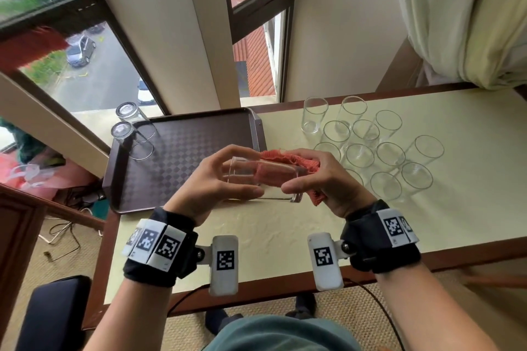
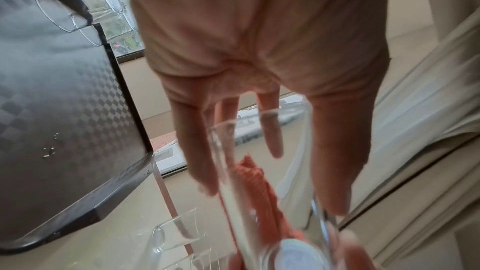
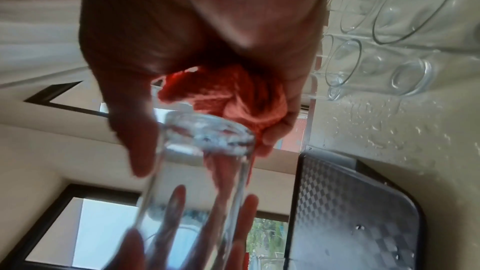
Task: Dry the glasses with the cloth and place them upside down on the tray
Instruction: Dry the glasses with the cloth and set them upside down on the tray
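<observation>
Tray (image 1: 182, 151) left of upright glasses (image 1: 370, 145)

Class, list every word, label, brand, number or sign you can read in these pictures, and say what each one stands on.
None: no readable words, brands or numbers.
Wrist bands and white camera blocks: black-and-white square code patterns only, no letters.
Glasses, tray, cloth: unmarked.

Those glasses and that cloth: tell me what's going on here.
A person is drying a glass held sideways over the table. The left hand grips its open end; the right hand holds the red cloth against it. Two glasses already stand upside down on the tray's far left corner. A cluster of upright glasses waits to the right.
</observation>
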The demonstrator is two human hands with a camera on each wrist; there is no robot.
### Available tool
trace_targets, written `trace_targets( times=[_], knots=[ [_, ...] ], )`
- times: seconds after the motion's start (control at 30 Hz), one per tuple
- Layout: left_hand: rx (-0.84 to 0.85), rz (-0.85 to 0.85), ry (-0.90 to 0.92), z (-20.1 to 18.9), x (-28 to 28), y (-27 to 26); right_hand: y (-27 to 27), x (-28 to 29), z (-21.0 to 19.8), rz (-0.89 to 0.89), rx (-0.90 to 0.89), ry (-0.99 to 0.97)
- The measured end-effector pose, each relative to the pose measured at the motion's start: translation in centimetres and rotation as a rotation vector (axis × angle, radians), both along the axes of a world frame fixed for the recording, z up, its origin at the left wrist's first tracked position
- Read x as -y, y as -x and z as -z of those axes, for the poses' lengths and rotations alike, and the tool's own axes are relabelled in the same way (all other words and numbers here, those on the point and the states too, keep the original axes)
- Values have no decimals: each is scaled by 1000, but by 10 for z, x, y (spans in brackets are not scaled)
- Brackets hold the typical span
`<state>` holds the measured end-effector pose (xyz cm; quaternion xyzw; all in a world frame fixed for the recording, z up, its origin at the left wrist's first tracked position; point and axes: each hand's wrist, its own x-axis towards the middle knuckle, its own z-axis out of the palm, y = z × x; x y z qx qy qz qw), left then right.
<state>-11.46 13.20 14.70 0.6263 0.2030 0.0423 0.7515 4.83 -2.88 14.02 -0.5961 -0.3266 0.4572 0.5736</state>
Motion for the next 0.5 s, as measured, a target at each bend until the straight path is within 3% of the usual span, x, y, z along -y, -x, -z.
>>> trace_targets(
  times=[0.3, 0.5],
  knots=[
    [134, -334, -154, 6, 18, -1, 38, -5, 5, 355, -119, -129],
    [154, -324, -129, 2, 16, -3, 33, -14, 2, 391, -106, -79]
  ],
)
